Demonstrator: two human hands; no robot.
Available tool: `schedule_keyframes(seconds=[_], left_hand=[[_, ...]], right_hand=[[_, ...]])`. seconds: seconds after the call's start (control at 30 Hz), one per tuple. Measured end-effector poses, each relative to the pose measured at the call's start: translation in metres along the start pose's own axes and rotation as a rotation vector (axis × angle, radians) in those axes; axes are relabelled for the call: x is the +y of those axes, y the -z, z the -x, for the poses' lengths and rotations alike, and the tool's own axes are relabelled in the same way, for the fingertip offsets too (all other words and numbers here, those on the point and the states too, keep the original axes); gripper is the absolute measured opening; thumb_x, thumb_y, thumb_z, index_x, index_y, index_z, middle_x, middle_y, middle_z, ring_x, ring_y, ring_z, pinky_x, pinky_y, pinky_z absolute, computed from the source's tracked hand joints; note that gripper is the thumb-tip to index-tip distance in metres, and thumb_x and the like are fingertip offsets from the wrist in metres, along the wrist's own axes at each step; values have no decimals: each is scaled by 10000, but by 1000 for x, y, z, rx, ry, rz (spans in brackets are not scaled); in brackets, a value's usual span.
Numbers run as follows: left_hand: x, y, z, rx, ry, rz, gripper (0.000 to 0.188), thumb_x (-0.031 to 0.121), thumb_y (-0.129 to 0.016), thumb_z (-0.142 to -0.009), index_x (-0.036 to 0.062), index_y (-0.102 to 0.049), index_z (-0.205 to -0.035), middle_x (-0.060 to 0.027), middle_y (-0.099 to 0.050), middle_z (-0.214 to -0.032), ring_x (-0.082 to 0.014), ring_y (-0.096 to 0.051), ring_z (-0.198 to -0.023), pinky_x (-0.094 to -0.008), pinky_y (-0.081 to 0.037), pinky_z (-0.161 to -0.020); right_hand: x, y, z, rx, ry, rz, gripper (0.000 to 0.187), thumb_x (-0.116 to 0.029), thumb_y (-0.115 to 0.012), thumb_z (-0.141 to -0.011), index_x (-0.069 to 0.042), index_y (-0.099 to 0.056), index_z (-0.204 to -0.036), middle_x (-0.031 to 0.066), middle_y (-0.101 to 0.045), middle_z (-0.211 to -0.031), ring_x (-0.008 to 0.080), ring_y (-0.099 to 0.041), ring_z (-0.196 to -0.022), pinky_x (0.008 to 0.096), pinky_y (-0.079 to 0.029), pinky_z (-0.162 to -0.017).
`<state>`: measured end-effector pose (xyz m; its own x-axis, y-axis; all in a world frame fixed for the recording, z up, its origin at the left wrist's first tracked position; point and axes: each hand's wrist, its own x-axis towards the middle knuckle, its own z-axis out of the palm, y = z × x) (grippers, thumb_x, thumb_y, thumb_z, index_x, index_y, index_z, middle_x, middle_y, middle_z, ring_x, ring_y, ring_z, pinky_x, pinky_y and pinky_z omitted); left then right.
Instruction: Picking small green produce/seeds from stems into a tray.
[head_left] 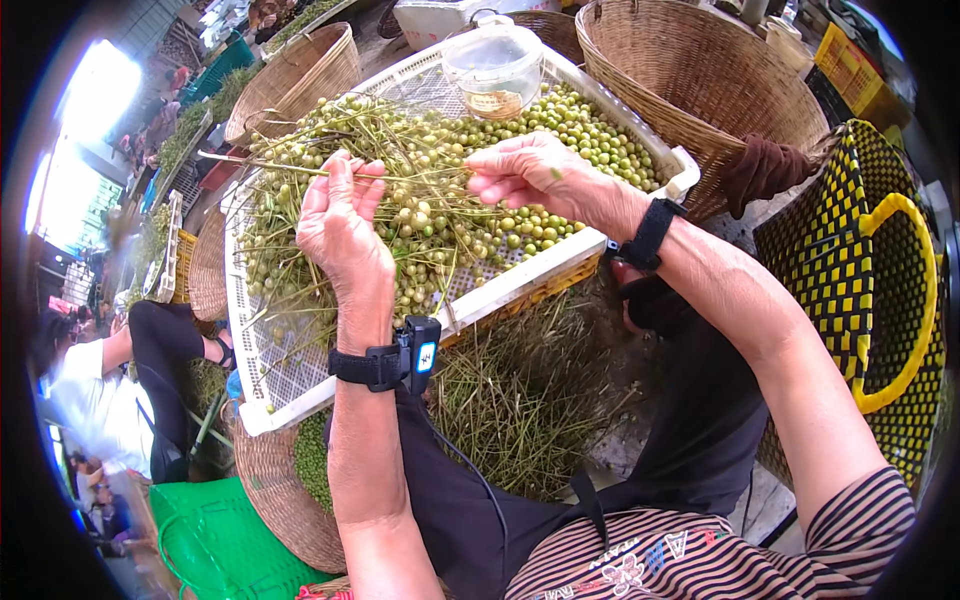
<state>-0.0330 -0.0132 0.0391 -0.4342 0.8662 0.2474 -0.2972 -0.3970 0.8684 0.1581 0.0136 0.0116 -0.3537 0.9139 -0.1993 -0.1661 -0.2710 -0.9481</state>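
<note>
Thin between thumb and fingers, a pale fruit stem (240, 158) is pinched in my left hand (345, 215), above the left part of a white slatted tray (500, 290). My right hand (550, 180) is raised over the tray's middle, its thumb and fingertips pressed together. What they pinch, if anything, is too small to make out. Below both hands lies a tangle of cut stems with round green-yellow fruits (420, 215). Loose green fruits (590, 135) fill the tray's right side. A clear plastic tub (492, 65) stands at its far edge.
Wicker baskets (690, 70) stand behind the tray. A black-and-yellow woven basket (830, 290) is at my right, a green bag (220, 540) at lower left. Stripped stems (520, 390) are heaped between my legs. Another person (110, 390) sits at the left.
</note>
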Motion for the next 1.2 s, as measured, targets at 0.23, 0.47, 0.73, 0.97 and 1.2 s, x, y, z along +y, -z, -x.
schedule_keyframes(seconds=[0.23, 0.47, 0.73, 0.97, 1.2], left_hand=[[-5, -13, 7, -17, -40, 76, 200, 164, -587, -841, 2, -551, -954, -70, -606, -842, -158, -611, -771, -253, -502, -682], [2, -13, 3, 63, -67, 165, 176, 188, -598, -836, 39, -517, -880, -77, -601, -843, -159, -605, -802, -257, -487, -716], [-3, -32, 17, 121, -38, 141, 175, 160, -618, -818, 26, -511, -854, -89, -596, -815, -174, -609, -769, -257, -506, -644], [-13, -31, 16, 106, -148, -18, 169, 130, -630, -805, 29, -495, -801, -108, -602, -751, -176, -613, -693, -245, -502, -585], [-15, -18, 1, 170, -15, 33, 182, 151, -643, -800, 54, -489, -785, -81, -602, -740, -152, -604, -672, -226, -466, -564]], right_hand=[[3, 36, -16, 274, 214, 183, 251, -294, -645, -788, -51, -617, -727, 26, -588, -593, 81, -546, -488, 204, -392, -434], [-12, 40, 1, 20, 267, 690, 194, -212, -611, -759, -26, -638, -806, 10, -627, -704, 100, -589, -645, 199, -441, -515], [6, -22, 5, -409, -83, -544, 477, -420, -564, -821, -78, -443, -1130, 81, -516, -1075, 225, -564, -915, 330, -481, -692], [8, -33, -4, -179, 78, -222, 291, -303, -546, -864, -19, -554, -926, 15, -551, -731, 75, -510, -538, 175, -415, -435], [4, -27, -1, -448, -17, -437, 198, -115, -547, -855, 13, -571, -1003, 10, -579, -773, 48, -481, -533, 176, -425, -465]])
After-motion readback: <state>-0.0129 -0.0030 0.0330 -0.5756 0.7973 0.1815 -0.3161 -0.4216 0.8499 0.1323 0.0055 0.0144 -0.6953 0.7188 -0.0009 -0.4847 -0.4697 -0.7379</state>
